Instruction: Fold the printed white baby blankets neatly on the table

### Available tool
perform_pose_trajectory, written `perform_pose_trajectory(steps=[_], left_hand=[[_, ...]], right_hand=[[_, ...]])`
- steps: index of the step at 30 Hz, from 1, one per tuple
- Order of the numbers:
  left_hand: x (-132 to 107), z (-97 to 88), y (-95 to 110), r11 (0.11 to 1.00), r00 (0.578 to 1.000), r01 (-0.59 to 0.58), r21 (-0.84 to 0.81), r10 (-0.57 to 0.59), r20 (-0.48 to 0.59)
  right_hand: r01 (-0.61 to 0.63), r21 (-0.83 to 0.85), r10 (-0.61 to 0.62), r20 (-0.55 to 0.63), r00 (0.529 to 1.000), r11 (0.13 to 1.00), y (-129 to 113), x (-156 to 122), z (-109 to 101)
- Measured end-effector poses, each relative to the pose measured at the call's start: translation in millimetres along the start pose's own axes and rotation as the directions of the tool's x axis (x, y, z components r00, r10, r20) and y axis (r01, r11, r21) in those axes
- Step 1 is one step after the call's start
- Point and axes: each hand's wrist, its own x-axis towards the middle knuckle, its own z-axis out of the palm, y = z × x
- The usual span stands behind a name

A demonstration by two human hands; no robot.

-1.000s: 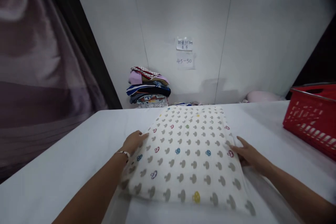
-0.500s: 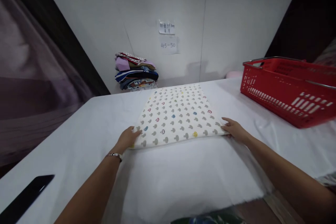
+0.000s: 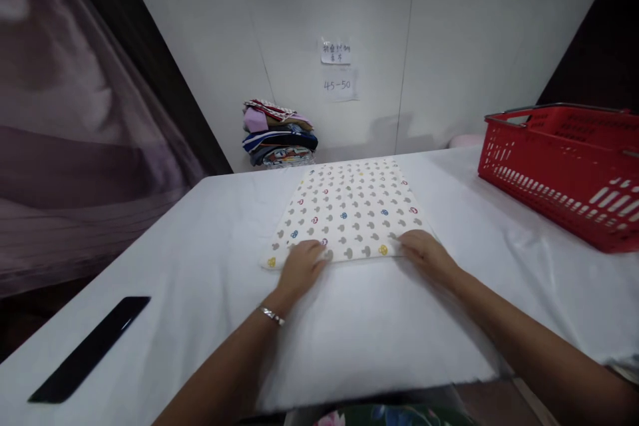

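Observation:
A folded white cloth [image 3: 357, 213] with grey, red, blue and yellow mushroom prints lies flat in front of me. My left hand [image 3: 301, 271] rests on its near edge, left of the middle, fingers over the fabric and thumb apart. A silver bracelet [image 3: 272, 315] circles that wrist. Toward the right end of the same edge, my right hand [image 3: 428, 257] lies with its fingers stretched over the cloth, slightly blurred. Neither hand visibly pinches the fabric. The undersides of both hands are hidden.
The cloth lies on a white-covered table [image 3: 200, 246]. A stack of folded fabrics [image 3: 279, 136] stands at the back by the wall. To the right is a red plastic basket [image 3: 559, 173]; a flat black object [image 3: 92, 349] lies at the left. A purplish curtain [image 3: 74, 113] hangs on the left.
Both hands have left the cloth's near corners and come inward along its near edge, closer together. The view has shifted a little to the left; the cloth stays flat.

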Motion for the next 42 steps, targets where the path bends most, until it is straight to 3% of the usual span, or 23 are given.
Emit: perform_pose_trajectory(steps=[2, 5, 15, 22, 33, 39, 42], left_hand=[[8.4, 9.4, 20.1, 0.992, 0.991, -0.120, -0.047, 0.122, 0.052], [20.0, 18.8, 33.5, 0.982, 0.976, -0.173, -0.079, 0.181, 0.117], [23.7, 31.5, 36.9, 0.994, 0.985, -0.104, -0.042, 0.109, 0.134], [23.9, 29.8, 39.8, 0.990, 0.991, -0.062, -0.125, 0.076, 0.106], [23.6, 33.0, 26.5, 0.999, 0.991, 0.033, -0.012, -0.031, 0.132], [15.0, 23.2, 13.1, 0.987, 0.982, 0.145, 0.063, -0.151, 0.111], [6.6, 14.9, 3.5, 0.982, 0.976, 0.179, 0.065, -0.185, 0.110]], right_hand=[[0.108, 0.025, -0.110, 0.094, 0.989, 0.994, -13.4, 15.0, 7.5], [0.142, -0.014, -0.138, 0.177, 0.974, 0.990, -23.8, 27.1, 18.3], [0.140, -0.035, -0.134, 0.128, 0.983, 0.990, -15.2, 19.2, 35.6], [0.183, -0.038, -0.177, 0.131, 0.976, 0.982, -29.0, 23.3, 36.4], [0.219, -0.059, -0.213, 0.087, 0.973, 0.974, -34.9, 27.6, 50.8], [0.148, -0.007, -0.146, 0.111, 0.983, 0.989, -40.6, 21.5, 37.1], [0.069, 0.005, -0.070, 0.107, 0.992, 0.998, -32.3, 11.9, 25.7]])
